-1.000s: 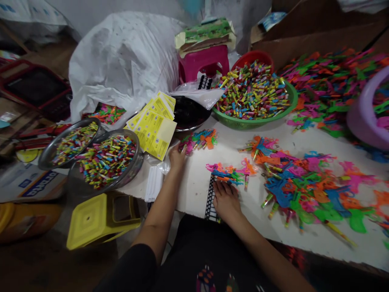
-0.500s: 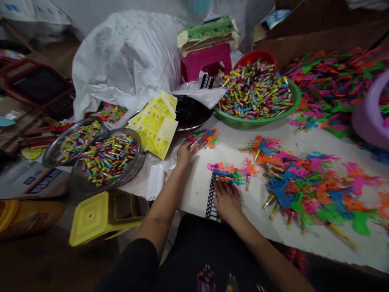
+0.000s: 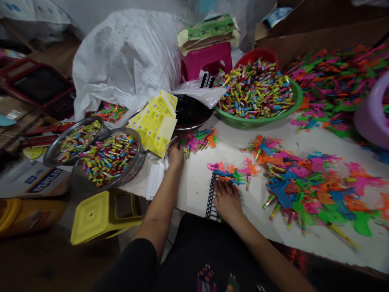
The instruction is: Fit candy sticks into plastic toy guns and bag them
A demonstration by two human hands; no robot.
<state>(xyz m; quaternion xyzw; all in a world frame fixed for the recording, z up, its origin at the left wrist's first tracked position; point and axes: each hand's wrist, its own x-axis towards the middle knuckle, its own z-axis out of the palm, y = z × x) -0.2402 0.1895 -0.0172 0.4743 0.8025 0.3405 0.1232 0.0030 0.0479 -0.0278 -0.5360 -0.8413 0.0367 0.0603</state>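
Note:
My left hand (image 3: 175, 155) is closed at the edge of a clear plastic bag (image 3: 165, 161), just below the yellow printed sheets (image 3: 154, 129). A small pile of colourful plastic pieces (image 3: 199, 140) lies to its right. My right hand (image 3: 226, 199) lies flat with fingers spread, palm down over a black strip with holes (image 3: 210, 202). Blue, pink and green toy pieces (image 3: 227, 174) sit at its fingertips. White flat packs (image 3: 155, 181) are beside my left forearm.
Two metal bowls of small candy tubes (image 3: 111, 160) stand left, above a yellow stool (image 3: 91, 215). A green basin (image 3: 258, 122) of tubes is at the back. Plastic toy guns (image 3: 313, 190) are heaped right, near a purple tub (image 3: 372, 113).
My left hand has moved left and slightly down, away from the small pile, to the plastic bag's edge. Small tubes beside the pile now show. My right hand has stayed in place.

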